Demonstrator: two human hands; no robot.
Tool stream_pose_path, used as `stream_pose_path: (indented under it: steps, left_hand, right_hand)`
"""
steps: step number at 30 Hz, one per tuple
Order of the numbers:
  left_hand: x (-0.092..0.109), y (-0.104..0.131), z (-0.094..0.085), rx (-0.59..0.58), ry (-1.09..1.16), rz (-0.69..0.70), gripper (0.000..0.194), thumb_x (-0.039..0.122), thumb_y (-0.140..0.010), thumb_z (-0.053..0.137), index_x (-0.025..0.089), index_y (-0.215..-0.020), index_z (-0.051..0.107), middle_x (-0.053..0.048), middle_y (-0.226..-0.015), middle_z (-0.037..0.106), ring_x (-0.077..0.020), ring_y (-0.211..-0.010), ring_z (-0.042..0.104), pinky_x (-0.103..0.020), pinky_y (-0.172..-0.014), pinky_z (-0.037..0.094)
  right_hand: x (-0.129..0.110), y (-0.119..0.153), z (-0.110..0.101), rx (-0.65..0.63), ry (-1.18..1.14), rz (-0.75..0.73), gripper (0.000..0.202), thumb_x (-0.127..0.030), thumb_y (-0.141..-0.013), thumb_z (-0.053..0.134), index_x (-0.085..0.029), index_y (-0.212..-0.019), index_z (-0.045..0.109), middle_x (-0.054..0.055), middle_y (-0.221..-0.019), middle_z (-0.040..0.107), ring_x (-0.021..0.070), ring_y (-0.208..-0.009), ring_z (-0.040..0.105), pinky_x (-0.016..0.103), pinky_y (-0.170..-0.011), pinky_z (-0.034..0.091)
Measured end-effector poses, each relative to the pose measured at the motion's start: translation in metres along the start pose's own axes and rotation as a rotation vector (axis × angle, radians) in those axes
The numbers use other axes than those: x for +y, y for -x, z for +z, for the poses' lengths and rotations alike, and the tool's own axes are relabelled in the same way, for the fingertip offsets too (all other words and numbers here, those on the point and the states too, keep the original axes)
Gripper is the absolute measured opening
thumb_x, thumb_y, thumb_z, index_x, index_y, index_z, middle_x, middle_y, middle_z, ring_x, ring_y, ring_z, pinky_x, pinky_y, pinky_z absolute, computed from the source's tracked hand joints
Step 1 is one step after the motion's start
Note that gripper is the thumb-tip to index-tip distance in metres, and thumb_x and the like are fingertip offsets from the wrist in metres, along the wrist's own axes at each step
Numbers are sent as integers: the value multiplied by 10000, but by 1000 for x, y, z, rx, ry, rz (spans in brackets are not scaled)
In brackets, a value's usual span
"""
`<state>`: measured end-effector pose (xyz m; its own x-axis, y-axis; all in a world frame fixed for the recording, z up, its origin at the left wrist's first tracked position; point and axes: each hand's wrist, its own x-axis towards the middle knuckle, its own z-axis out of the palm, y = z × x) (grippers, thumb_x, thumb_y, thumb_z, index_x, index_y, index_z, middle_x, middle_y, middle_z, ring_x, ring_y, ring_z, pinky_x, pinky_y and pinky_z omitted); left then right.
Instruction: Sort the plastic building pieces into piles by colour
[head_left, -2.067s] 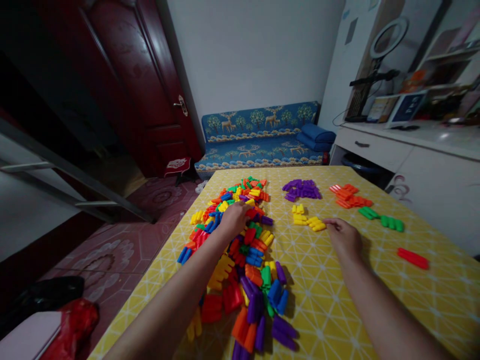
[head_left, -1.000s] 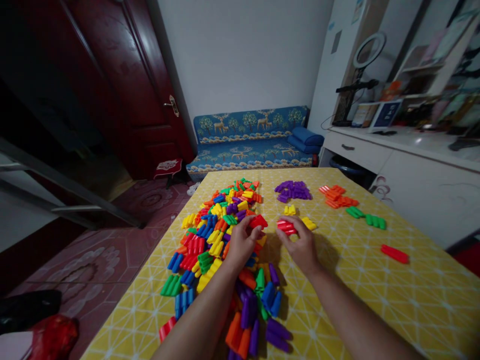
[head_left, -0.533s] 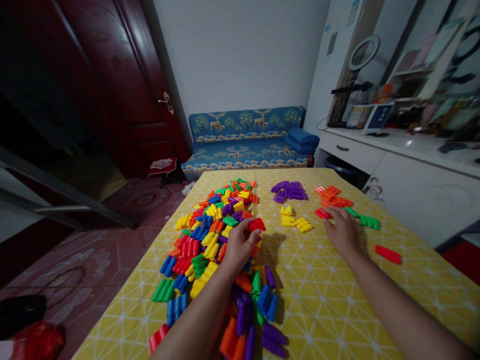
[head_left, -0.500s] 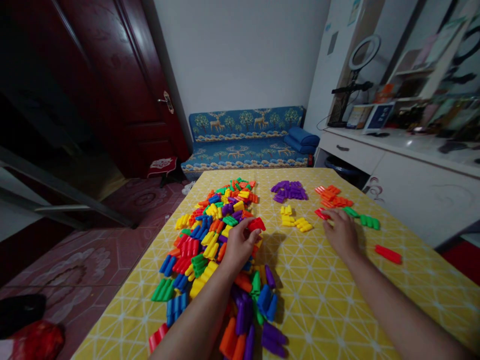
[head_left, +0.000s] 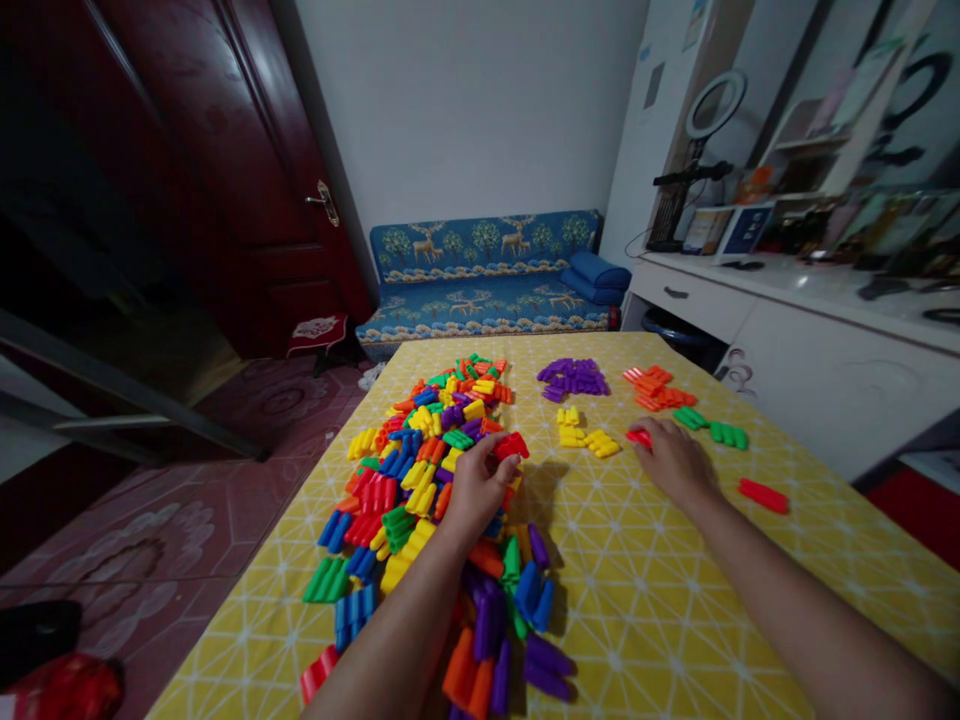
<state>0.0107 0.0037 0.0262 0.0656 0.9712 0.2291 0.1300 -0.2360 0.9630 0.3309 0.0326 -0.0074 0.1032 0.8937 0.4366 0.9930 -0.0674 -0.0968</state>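
Note:
My left hand (head_left: pixel 480 484) pinches a red plastic piece (head_left: pixel 511 447) over the right side of a large mixed-colour heap (head_left: pixel 420 470). Between the fingertips of my right hand (head_left: pixel 670 458) is another red piece (head_left: pixel 640 438), just right of a few yellow pieces (head_left: pixel 600 443). Purple pieces (head_left: pixel 574 378) form a group behind the yellow ones. Orange pieces (head_left: pixel 654 388) lie farther right, with green pieces (head_left: pixel 727 434) in front of them. One red piece (head_left: pixel 763 496) rests alone to the right of my right hand.
The pieces lie on a table with a yellow patterned cloth (head_left: pixel 615 600). A blue sofa (head_left: pixel 487 275) stands beyond it, and a white cabinet (head_left: pixel 817 370) runs along the right. A small red stool (head_left: pixel 319 332) is at the back left.
The view has shifted slightly to the right. My right hand has moved a little left relative to the view, still with its red piece; my left hand has hardly moved.

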Motion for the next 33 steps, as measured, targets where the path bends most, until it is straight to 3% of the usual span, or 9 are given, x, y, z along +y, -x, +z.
stream_pose_path:
  steps: [5, 10, 13, 15, 17, 20, 25, 29, 33]
  left_hand:
    - [-2, 0, 0, 0, 2, 4, 383, 334, -798, 667, 122, -1116, 652, -53, -753, 724, -214, -673, 711, -284, -599, 546]
    - [-5, -1, 1, -14, 10, 18, 387, 329, -794, 673, 125, -1122, 656, -52, -736, 725, -216, -671, 710, -286, -606, 542]
    - [-3, -2, 1, -16, 19, 11, 395, 330, -792, 668, 114, -1123, 656, -64, -759, 725, -220, -670, 708, -295, -608, 543]
    - [0, -1, 0, -19, 24, -2, 404, 321, -793, 660, 107, -1135, 655, -70, -773, 724, -219, -672, 706, -302, -623, 545]
    - [4, 1, -1, -49, 24, 2, 422, 293, -807, 629, 108, -1187, 640, -71, -804, 727, -210, -696, 704, -298, -641, 543]
    - [6, 3, -2, -127, 4, 38, 481, 251, -825, 584, 123, -1289, 587, -54, -812, 720, -195, -734, 693, -272, -645, 522]
    - [4, 6, -2, -191, -28, 94, 530, 306, -852, 592, 140, -1353, 534, 4, -692, 629, -135, -619, 592, -216, -565, 432]
    - [6, 9, -3, -217, -45, 130, 529, 370, -861, 611, 140, -1334, 555, 22, -636, 573, -110, -562, 511, -206, -538, 387]
    - [9, 10, -5, -246, -91, 136, 533, 428, -858, 625, 153, -1313, 587, 33, -593, 557, -106, -528, 487, -209, -532, 379]
  right_hand:
    - [46, 46, -29, 157, 73, -59, 366, -321, -850, 529, -204, -1185, 617, 132, -1034, 645, 292, -912, 580, 407, -751, 462]
    - [116, 85, -23, 103, -93, -222, 346, -417, -901, 436, -280, -1159, 623, 88, -1119, 675, 302, -1036, 608, 475, -887, 462]
    - [128, 83, -19, 79, -169, -201, 325, -412, -880, 469, -257, -1111, 637, 119, -1116, 687, 309, -1046, 626, 476, -902, 471]
    - [112, 73, -25, 127, -140, -144, 354, -412, -847, 498, -230, -1116, 641, 148, -1114, 683, 337, -1038, 624, 505, -894, 481]
    - [75, 63, -36, 200, -145, -131, 392, -408, -841, 514, -215, -1163, 626, 149, -1164, 664, 349, -1080, 602, 533, -922, 478]
    - [-4, 54, -53, 229, -376, -255, 380, -340, -879, 513, -227, -1234, 586, 110, -1210, 640, 292, -1134, 590, 493, -990, 478]
    - [-122, 59, -57, 66, -652, -446, 648, -136, -840, 521, -316, -1451, 401, 64, -1416, 497, 241, -1323, 477, 446, -1083, 452]
    - [-161, 64, -42, 39, -737, -457, 749, 5, -722, 442, -306, -1403, 470, 56, -1361, 535, 224, -1281, 513, 444, -1093, 450]
    - [-161, 67, -37, 34, -803, -412, 663, 6, -742, 413, -278, -1329, 532, 58, -1223, 624, 206, -1147, 607, 397, -993, 527]
